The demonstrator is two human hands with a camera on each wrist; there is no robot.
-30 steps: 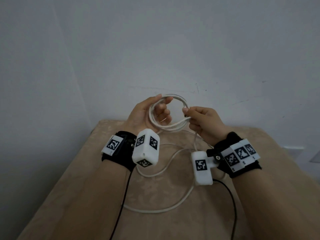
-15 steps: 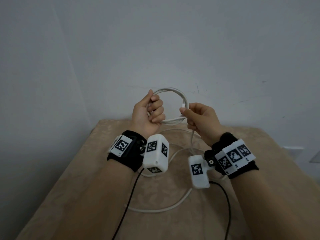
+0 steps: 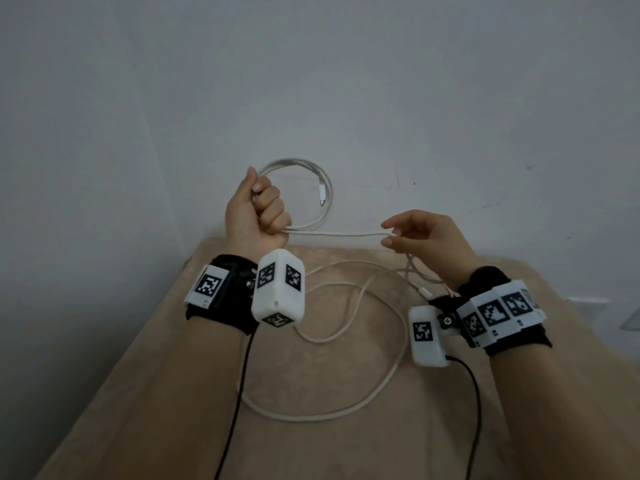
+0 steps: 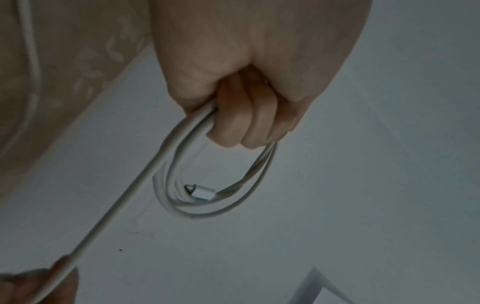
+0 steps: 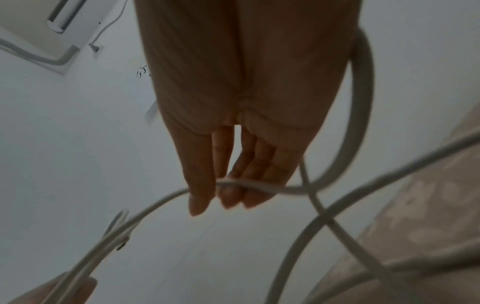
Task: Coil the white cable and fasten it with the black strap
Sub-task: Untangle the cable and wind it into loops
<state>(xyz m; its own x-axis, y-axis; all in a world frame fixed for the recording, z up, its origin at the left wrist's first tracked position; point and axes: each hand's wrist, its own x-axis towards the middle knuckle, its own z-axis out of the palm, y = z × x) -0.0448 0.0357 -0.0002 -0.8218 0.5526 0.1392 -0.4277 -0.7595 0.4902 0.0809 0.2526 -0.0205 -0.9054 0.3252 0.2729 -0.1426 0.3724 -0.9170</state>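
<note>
My left hand (image 3: 266, 206) is a raised fist that grips a small coil of the white cable (image 3: 313, 173) in front of the wall. One white connector (image 3: 321, 195) hangs inside the coil, also plain in the left wrist view as the connector (image 4: 202, 193). From the fist a straight run of cable (image 3: 339, 233) leads right to my right hand (image 3: 386, 233), which holds it lightly between thumb and fingers (image 5: 228, 193). The rest of the cable (image 3: 346, 414) lies in loose loops on the table. No black strap shows in any view.
The table has a beige patterned cover (image 3: 311, 452) and stands against a grey-white wall. A second white connector (image 3: 424, 291) lies on it near my right wrist. Black leads (image 3: 235, 410) trail from the wrist cameras. A white wall unit (image 5: 33, 26) appears in the right wrist view.
My left hand has closed into a fist on the coil and lifted it. My right hand has slid off to the right along the cable, drawing out a straight length between the hands.
</note>
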